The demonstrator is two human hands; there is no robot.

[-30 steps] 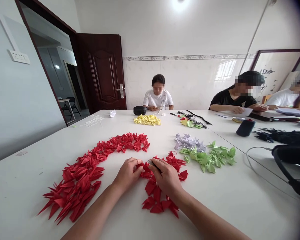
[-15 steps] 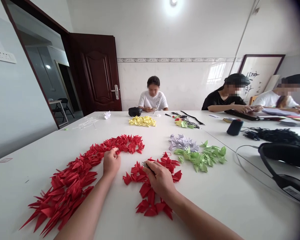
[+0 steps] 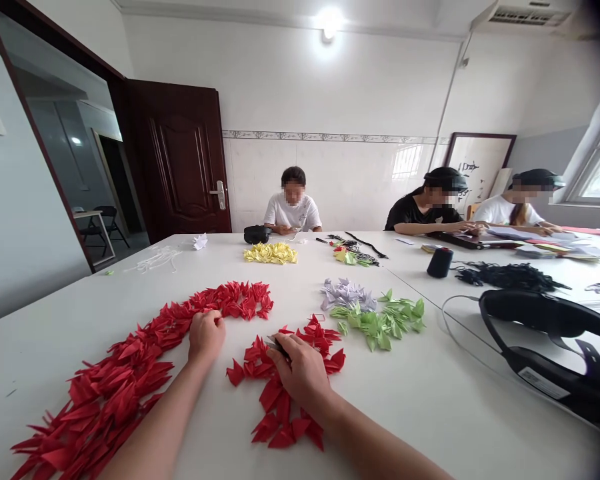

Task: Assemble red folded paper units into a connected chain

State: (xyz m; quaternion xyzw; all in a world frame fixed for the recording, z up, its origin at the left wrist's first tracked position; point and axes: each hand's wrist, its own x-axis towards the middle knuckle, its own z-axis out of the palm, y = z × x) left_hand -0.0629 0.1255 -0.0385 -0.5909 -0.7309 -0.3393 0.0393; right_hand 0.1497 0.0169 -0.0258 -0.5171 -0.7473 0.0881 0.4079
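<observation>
My left hand (image 3: pixel 206 337) is closed, its fingertips curled in beside the long curved pile of red folded paper cranes (image 3: pixel 125 380). What those fingers pinch, if anything, is hidden. Over a smaller scatter of red paper cranes (image 3: pixel 285 433), my right hand (image 3: pixel 304 370) is closed around a small dark tool with a grey pointed tip (image 3: pixel 274 343). Most of the tool lies under the fingers, so its kind does not show. Some red cranes are partly covered by this hand.
Beyond my hands lie pale lilac cranes (image 3: pixel 347 293), green cranes (image 3: pixel 383 327) and yellow cranes (image 3: pixel 271 253). A black thread spool (image 3: pixel 439 263), dark cords (image 3: pixel 510 275) and a black headset (image 3: pixel 535 313) with a cable occupy the right. Three people sit across the table.
The camera view has tilted up and turned slightly right. My left hand's fingers have curled in and sit slightly off the long red pile. My right hand keeps its grip on the tool.
</observation>
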